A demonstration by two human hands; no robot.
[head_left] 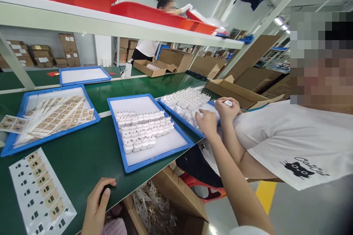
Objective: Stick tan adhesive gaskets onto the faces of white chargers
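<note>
Head view: the right hand [208, 122] reaches over white pieces [188, 116] in the blue tray [178, 118], fingers bent, grip unclear; apparently a pick-up, calling for a careful pinch. Left hand [96, 205] half-curls beside the green table [79, 170], contents unclear.

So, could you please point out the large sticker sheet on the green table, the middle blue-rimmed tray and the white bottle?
Large sticker sheet [41, 192], head view, near its centre.
Middle blue-rimmed tray [174, 140], head view, bare white lining.
White bottle [128, 69], head view, its body.
</note>
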